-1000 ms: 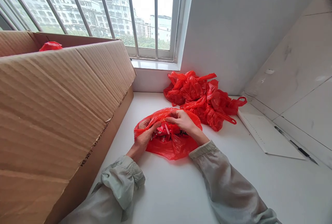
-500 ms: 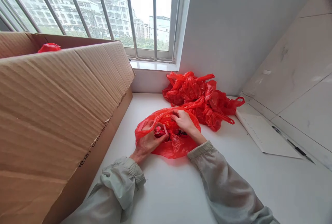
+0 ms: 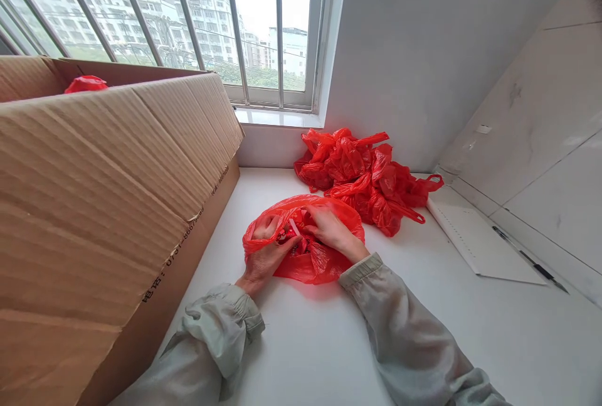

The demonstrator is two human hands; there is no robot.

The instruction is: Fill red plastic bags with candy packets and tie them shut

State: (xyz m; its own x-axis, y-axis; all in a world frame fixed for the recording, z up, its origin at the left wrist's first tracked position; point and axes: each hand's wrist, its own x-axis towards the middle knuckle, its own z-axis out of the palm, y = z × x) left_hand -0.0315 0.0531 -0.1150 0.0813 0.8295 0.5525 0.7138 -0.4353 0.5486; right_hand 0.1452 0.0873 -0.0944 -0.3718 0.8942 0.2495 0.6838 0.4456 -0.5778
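A red plastic bag [image 3: 305, 271] lies on the white table with its mouth spread open toward me. Inside it is a small red patterned packet [image 3: 285, 230] with a pale strip along one edge. My left hand [image 3: 268, 255] reaches in from the left, its thumb and fingers closed around the packet. From the right, my right hand [image 3: 332, 230] dips in with bent fingers against the packet's other side; its fingertips are partly hidden, so what they pinch is unclear. Other dark-printed contents sit low in the bag, mostly covered.
A large open cardboard box [image 3: 155, 186] stands on the left, something red [image 3: 87, 84] showing inside. Behind the bag lies a heap of red plastic bags [image 3: 362, 174]. To the right are a white notepad [image 3: 480, 243], a pen [image 3: 529, 260] and a clear bottle [image 3: 458, 158]. A barred window is behind.
My right hand has moved down and slightly left, from the bag's far inner side to the packet. The packet has tilted in my left hand, which stays in place.
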